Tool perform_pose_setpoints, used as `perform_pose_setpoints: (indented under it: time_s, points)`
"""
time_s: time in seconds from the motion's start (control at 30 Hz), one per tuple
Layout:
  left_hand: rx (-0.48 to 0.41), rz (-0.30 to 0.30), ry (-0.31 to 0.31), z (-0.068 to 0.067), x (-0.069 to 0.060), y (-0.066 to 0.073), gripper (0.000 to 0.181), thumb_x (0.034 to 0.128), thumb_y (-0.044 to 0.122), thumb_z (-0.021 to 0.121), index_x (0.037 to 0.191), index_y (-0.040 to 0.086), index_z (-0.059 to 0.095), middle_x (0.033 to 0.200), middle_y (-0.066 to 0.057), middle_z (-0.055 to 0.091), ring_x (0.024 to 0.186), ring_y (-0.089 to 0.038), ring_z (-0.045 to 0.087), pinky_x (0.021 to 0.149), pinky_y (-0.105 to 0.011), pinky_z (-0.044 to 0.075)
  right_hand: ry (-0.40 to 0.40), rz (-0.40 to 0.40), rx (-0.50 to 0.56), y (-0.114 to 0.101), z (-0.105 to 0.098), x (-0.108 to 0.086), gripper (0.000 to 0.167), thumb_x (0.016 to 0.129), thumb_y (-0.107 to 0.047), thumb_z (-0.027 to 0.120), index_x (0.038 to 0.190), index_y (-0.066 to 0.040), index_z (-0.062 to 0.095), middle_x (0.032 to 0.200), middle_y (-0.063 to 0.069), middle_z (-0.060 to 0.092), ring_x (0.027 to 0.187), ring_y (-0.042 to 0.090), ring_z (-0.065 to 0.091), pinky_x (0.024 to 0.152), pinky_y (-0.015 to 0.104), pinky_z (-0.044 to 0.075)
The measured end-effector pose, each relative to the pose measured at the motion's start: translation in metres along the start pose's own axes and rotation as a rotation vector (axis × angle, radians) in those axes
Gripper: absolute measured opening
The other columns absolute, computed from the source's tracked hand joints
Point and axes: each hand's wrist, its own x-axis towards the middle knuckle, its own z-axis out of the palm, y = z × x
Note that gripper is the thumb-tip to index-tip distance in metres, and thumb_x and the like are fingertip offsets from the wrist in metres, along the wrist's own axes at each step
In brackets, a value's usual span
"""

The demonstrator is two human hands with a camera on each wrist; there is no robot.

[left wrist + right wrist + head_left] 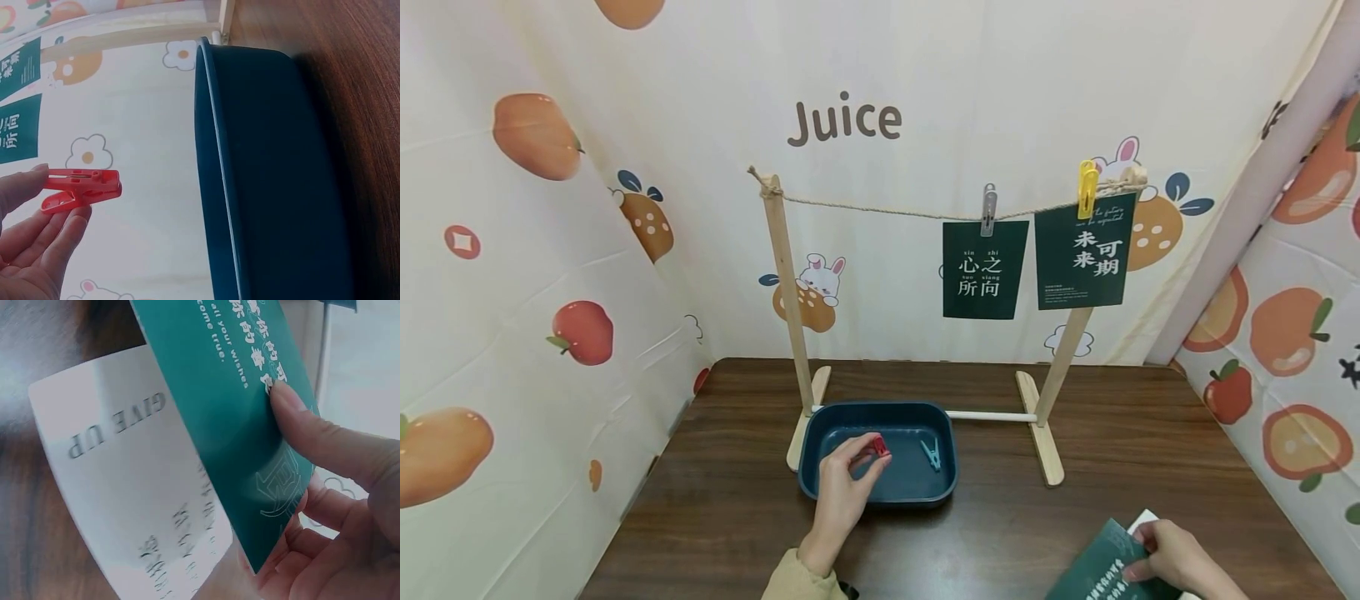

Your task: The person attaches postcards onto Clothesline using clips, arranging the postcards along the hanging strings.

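Between thumb and fingertips my left hand [844,492] pinches a red clothespin [81,184], held above a dark blue tray [880,406]. A light blue clothespin [931,454] lies in that tray. At the lower right, my right hand [1172,557] grips a green card [225,425] with white writing, thumb on its face. Behind it shows a white card [119,462] reading "GIVE UP"; whether the fingers also hold that one I cannot tell. Two dark green cards hang from a string [872,208], one under a grey clothespin [988,208], the other under a yellow clothespin [1087,190].
The string runs between two wooden posts, the left post [786,275] and the right post [1063,367], standing on flat feet. A white rod [992,416] joins them low down, behind the tray. Fruit-printed curtains [880,50] enclose the brown table [715,517] at back and sides.
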Motion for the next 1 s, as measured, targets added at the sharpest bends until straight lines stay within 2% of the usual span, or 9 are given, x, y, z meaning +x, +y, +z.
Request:
perform_pose_setpoints:
  time_s: [0.2,0.4,0.5,0.73,1.0]
  points:
    - [-0.006,0.003,-0.003,0.000,0.000,0.002,0.028,0.0741,0.009,0.070,0.101,0.004,0.065,0.089,-0.003,0.063,0.084,-0.014,0.060,0.074,-0.023,0.049,-0.024,-0.040,0.081,-0.011,-0.008,-0.003,0.037,0.057,-0.019,0.080,0.071,-0.006,0.049,0.064,0.000,0.047,0.060,0.015,0.045,0.049,0.028,0.042]
    - [-0.004,0.003,-0.001,-0.001,0.000,0.002,0.028,0.0741,0.010,0.070,0.101,0.005,0.065,0.089,-0.003,0.063,0.084,-0.014,0.060,0.074,-0.023,0.049,-0.026,-0.205,0.062,-0.023,-0.019,-0.006,0.030,0.064,-0.021,0.077,0.074,-0.006,0.054,0.068,0.000,0.051,0.058,0.009,0.044,0.049,0.025,0.039]
    - [-0.002,0.001,0.001,-0.001,0.000,0.003,0.028,0.0739,0.010,0.071,0.101,0.005,0.065,0.089,-0.003,0.063,0.084,-0.015,0.060,0.074,-0.024,0.049,-0.014,-0.221,0.060,-0.032,-0.021,-0.007,0.025,0.067,-0.020,0.075,0.075,-0.006,0.056,0.069,0.000,0.054,0.058,0.006,0.045,0.050,0.024,0.040]
    - [-0.009,0.000,0.003,-0.001,0.000,0.005,0.029,0.0733,0.008,0.071,0.101,0.004,0.065,0.089,-0.004,0.063,0.084,-0.015,0.060,0.074,-0.023,0.049,0.008,-0.204,0.034,-0.053,-0.023,-0.010,0.014,0.074,-0.015,0.070,0.079,-0.006,0.061,0.071,0.000,0.056,0.061,0.011,0.048,0.052,0.023,0.042]
    - [-0.010,-0.001,0.007,-0.002,0.000,0.008,0.030,0.0732,0.009,0.071,0.102,0.004,0.065,0.090,-0.002,0.063,0.085,-0.014,0.060,0.074,-0.021,0.048,0.029,-0.312,0.045,-0.071,-0.025,-0.014,0.011,0.074,-0.015,0.069,0.079,-0.006,0.062,0.070,-0.001,0.058,0.059,0.004,0.048,0.053,0.022,0.043]
